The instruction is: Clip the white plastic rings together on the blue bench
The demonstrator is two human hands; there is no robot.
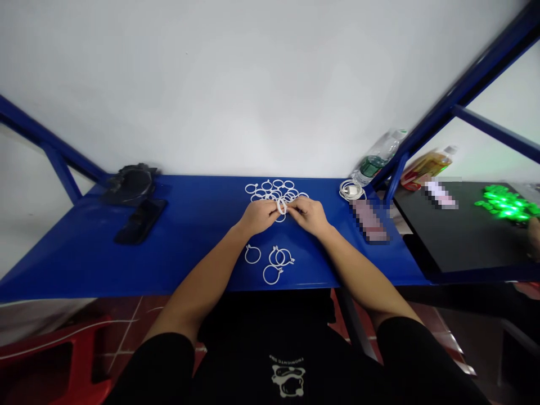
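Observation:
My left hand (260, 217) is closed in a pinch on a few white rings (282, 206) held together, their loops standing upright between my hands. From the other side my right hand (311, 216) pinches at the same rings, its fingertips pressed close; the exact contact is too small to make out. Just beyond my hands, several thin white plastic rings (266, 185) lie in an overlapping cluster, partly hidden by my fingers. Nearer to me rest a single ring (252, 255) with a small clasp, an overlapping pair (285, 257) and another ring (272, 275).
On the blue table (194, 236), a black phone-like object (140, 221) and a dark strapped item (130, 184) lie left. To the right are a coiled white cable (351, 190), a blurred-out flat object (370, 220) and a water bottle (375, 160). Glowing green pieces (506, 203) lie on the neighbouring black table.

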